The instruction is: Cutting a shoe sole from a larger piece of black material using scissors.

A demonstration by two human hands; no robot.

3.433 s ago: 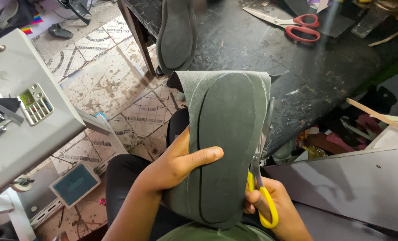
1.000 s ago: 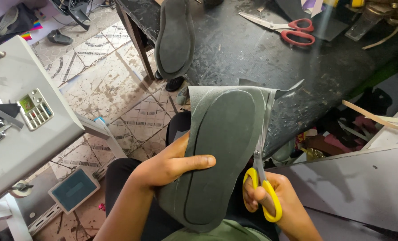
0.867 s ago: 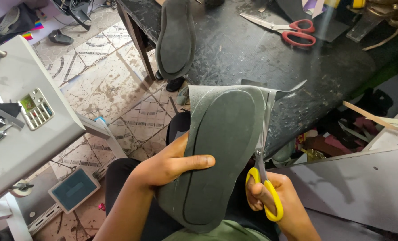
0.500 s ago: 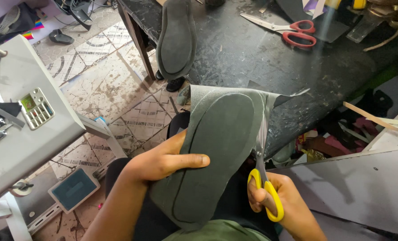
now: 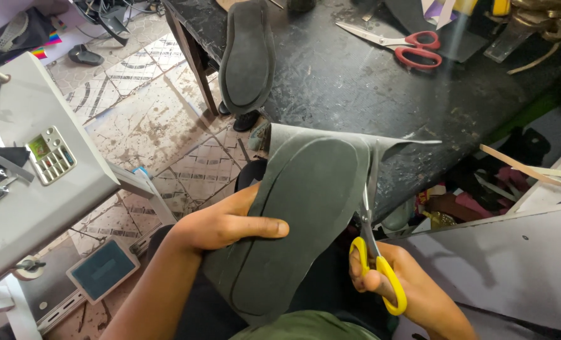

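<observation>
Head view: I look down past my own forearms at my lap, with a black workbench (image 5: 419,94) ahead and tiled floor to my left.
Left hand (image 5: 230,220): clamped on the grey sole sheet (image 5: 306,208); my thumb lies flat across its top face, and the other fingers are tucked behind it, out of sight.
Sole sheet: held tilted over my lap, its far end rising toward the bench edge. A raised sole shape fills most of it, with a thin flat margin around that. The near end drops behind my green clothing, so I cannot see where it finishes.
Right hand (image 5: 400,289): closed through the loops of the yellow-handled scissors (image 5: 375,252); my wrist runs off the bottom edge.
Scissor blades: they run up along the sheet's right margin. How far apart they stand is hard to make out, as the sheet covers part of them.
Cut strip (image 5: 400,143): a narrow flap of the margin sticks out to the right at the top corner, attached to the sheet.
Bench: a finished dark sole (image 5: 248,53) lies at its left edge, overhanging a little; red-handled scissors (image 5: 406,47) lie well apart from it, farther right. The things at the top right corner are cut off and unclear.
Left side: a grey machine table (image 5: 35,208) with a small keypad panel (image 5: 51,154), only partly in view.
Right side: a pale board (image 5: 501,264) hides whatever is under it.
</observation>
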